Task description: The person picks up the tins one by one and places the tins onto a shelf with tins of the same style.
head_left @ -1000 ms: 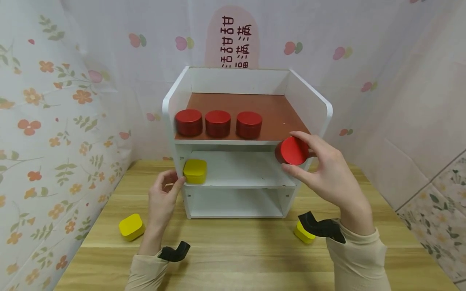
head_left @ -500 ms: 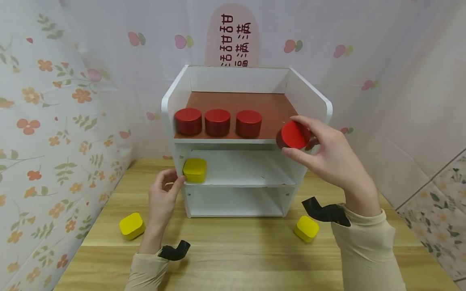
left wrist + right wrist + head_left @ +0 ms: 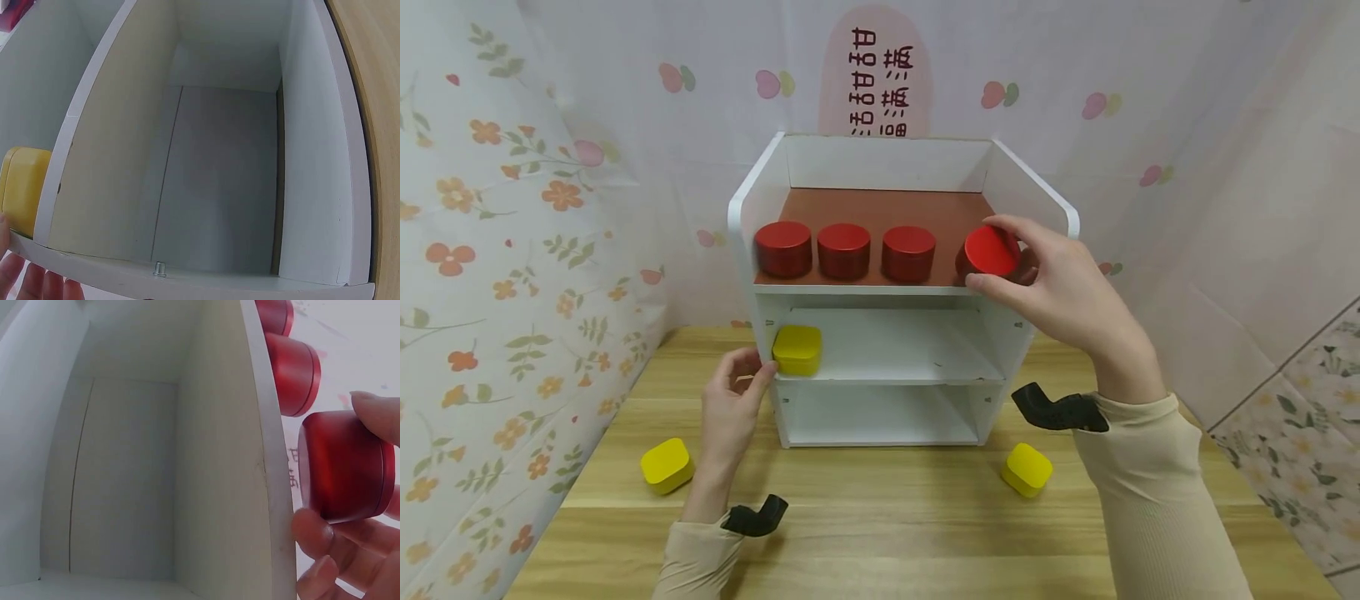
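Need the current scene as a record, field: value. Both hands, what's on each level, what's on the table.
right hand: holds a tilted red tin at the right end of the top deck
tin-to-deck contact: cannot tell
left hand: grips the left side panel
top deck row: three red tins along the front
middle shelf: yellow box, left end
table: left yellow box, right yellow box
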`<state>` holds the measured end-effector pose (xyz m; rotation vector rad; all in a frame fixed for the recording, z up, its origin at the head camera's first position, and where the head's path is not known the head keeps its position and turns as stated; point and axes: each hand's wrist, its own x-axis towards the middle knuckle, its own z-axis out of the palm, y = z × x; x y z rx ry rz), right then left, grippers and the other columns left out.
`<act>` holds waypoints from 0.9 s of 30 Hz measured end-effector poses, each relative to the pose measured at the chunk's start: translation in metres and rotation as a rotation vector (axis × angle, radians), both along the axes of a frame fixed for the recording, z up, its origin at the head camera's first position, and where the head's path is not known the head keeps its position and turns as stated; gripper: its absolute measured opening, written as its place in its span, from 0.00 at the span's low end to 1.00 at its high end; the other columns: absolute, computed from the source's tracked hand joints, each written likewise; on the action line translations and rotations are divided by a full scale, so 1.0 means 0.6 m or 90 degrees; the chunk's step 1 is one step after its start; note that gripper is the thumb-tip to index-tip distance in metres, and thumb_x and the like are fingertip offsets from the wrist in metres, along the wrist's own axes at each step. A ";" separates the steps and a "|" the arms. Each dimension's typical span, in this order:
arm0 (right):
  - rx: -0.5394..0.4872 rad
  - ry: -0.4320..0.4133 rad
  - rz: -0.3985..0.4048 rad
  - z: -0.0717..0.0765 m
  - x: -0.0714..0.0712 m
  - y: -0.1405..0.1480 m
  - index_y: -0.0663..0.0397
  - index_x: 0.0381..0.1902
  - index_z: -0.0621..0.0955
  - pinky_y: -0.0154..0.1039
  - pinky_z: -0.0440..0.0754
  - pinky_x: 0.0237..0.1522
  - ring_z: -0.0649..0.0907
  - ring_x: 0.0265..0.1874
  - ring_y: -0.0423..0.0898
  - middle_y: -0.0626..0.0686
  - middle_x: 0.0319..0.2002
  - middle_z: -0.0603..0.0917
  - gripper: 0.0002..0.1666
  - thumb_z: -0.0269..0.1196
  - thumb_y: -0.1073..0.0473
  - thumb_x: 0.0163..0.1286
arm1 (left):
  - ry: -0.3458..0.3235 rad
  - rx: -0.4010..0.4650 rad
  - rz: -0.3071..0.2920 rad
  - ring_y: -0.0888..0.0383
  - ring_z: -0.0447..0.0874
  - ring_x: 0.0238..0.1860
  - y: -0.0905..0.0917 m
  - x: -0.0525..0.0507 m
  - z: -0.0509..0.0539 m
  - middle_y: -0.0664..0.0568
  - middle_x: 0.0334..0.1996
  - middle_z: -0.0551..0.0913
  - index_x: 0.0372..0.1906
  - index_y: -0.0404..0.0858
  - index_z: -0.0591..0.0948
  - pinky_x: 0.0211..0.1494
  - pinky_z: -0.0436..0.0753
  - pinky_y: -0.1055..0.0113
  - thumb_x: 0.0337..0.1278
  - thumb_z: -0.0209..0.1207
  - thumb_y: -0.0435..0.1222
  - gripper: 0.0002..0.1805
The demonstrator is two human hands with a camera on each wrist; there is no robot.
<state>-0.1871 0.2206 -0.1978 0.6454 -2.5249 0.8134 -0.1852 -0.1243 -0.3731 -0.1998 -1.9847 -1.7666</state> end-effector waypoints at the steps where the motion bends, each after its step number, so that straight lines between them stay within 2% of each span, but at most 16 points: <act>1: 0.002 -0.004 -0.004 0.001 -0.003 -0.001 0.49 0.65 0.74 0.32 0.73 0.32 0.78 0.31 0.45 0.49 0.43 0.80 0.33 0.69 0.50 0.64 | 0.001 -0.002 0.000 0.58 0.76 0.42 0.000 0.000 0.000 0.45 0.40 0.78 0.50 0.25 0.76 0.44 0.76 0.74 0.62 0.62 0.28 0.14; 12: 0.048 -0.050 -0.033 0.015 -0.019 -0.014 0.49 0.63 0.73 0.43 0.72 0.38 0.76 0.36 0.47 0.49 0.41 0.79 0.31 0.66 0.45 0.66 | -0.011 -0.011 -0.001 0.58 0.75 0.43 0.000 0.000 0.000 0.46 0.42 0.77 0.51 0.26 0.76 0.45 0.75 0.71 0.63 0.61 0.29 0.15; 19: 0.092 -0.072 -0.037 0.019 -0.026 -0.017 0.50 0.62 0.73 0.43 0.70 0.36 0.75 0.33 0.47 0.50 0.36 0.78 0.30 0.63 0.44 0.67 | -0.017 -0.008 -0.005 0.57 0.74 0.43 0.001 0.001 0.001 0.45 0.42 0.77 0.52 0.26 0.76 0.46 0.75 0.71 0.63 0.61 0.29 0.15; 27: 0.126 -0.091 -0.033 0.025 -0.033 -0.026 0.50 0.53 0.74 0.42 0.69 0.33 0.73 0.28 0.47 0.52 0.29 0.74 0.22 0.60 0.44 0.70 | -0.021 -0.005 -0.003 0.57 0.75 0.43 0.001 0.005 0.003 0.44 0.43 0.78 0.52 0.26 0.76 0.46 0.75 0.72 0.64 0.61 0.29 0.15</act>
